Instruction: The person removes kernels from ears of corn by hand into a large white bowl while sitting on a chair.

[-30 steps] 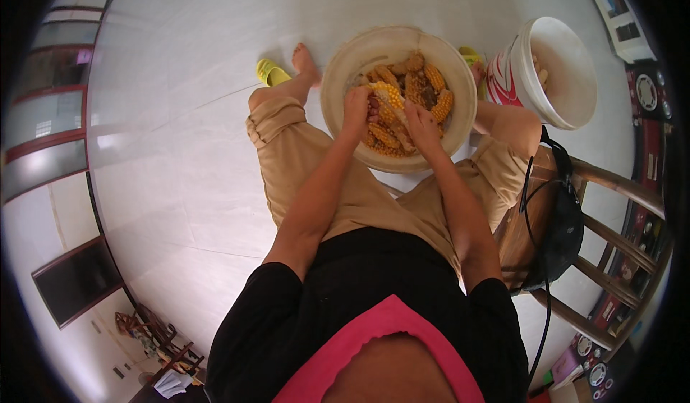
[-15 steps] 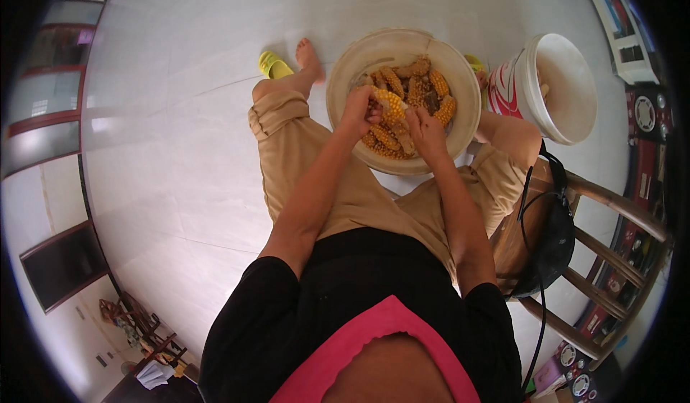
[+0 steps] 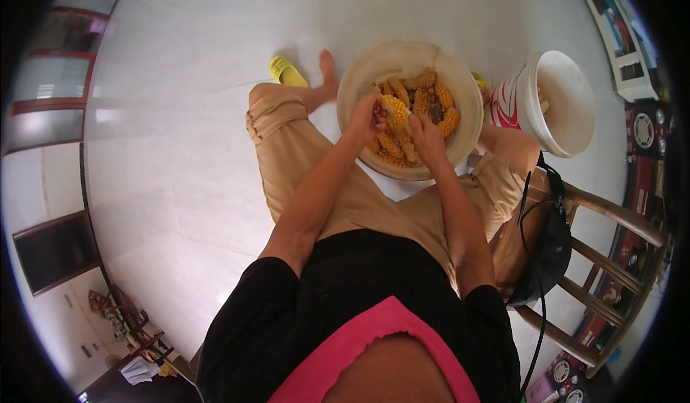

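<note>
An ear of dried yellow corn (image 3: 394, 110) is held between my two hands above a round cream tub (image 3: 350, 79). My left hand (image 3: 365, 118) is closed around its left side. My right hand (image 3: 429, 141) is closed at its right side, thumb and fingers pressed against it; whether it also grips a second cob is unclear. Below the hands the tub holds several more corn ears (image 3: 447, 121), some partly stripped, and loose kernels (image 3: 394, 161). The hands and the held ear hide part of the tub's contents. The tub sits between my spread legs.
A white bucket (image 3: 568, 108) with red markings stands tilted in view right of the tub, a few pale pieces inside. A wooden chair (image 3: 611, 216) carrying a black bag (image 3: 540, 255) is at my right. A yellow slipper (image 3: 287, 72) lies by my left foot on the pale tiled floor (image 3: 180, 115).
The view has shifted slightly, so the tub and bucket sit a little lower. Both hands stay on the corn ear over the tub, with only small movement.
</note>
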`<state>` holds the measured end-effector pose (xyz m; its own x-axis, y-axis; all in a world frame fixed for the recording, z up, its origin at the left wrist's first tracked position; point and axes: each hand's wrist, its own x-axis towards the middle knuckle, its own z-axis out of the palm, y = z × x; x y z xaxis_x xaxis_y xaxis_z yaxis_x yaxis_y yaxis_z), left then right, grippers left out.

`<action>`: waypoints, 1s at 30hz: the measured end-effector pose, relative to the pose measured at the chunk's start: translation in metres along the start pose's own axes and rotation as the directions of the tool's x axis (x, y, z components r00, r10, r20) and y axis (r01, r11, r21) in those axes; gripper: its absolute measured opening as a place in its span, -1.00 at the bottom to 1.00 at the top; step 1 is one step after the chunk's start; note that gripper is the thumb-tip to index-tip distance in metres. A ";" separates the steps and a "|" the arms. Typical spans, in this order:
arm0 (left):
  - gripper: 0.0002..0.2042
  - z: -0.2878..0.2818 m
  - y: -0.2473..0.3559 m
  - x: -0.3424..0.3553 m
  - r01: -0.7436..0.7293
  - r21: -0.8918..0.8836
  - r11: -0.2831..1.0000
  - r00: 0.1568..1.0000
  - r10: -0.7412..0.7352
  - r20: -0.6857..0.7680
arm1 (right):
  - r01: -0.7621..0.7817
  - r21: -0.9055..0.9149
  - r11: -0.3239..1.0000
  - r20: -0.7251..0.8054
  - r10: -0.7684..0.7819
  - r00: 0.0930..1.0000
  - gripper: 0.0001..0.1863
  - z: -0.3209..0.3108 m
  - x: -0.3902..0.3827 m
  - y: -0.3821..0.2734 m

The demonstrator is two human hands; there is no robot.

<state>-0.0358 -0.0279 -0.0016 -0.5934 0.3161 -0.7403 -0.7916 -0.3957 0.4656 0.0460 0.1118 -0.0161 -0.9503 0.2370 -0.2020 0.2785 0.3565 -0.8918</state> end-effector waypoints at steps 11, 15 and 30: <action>-0.89 -0.006 -0.009 0.006 -0.038 0.174 0.984 0.999 0.037 0.008 | 0.176 -0.254 0.951 0.000 -0.182 0.983 -0.65 -0.007 -0.007 -0.004; -0.88 0.000 -0.016 0.005 -0.128 0.154 0.980 0.991 0.133 -0.028 | 0.127 -0.207 0.970 -0.075 -0.145 0.987 -0.65 -0.001 -0.007 -0.006; -0.83 -0.005 -0.007 0.009 -0.064 0.253 0.965 0.998 0.061 0.020 | 0.161 -0.430 0.888 0.051 -0.154 0.987 -0.60 -0.006 -0.010 -0.011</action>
<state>-0.0350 -0.0268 -0.0143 -0.6435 0.3087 -0.7004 -0.7628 -0.1837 0.6199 0.0533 0.1104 -0.0017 -0.9877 0.1331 -0.0823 0.1544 0.7436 -0.6506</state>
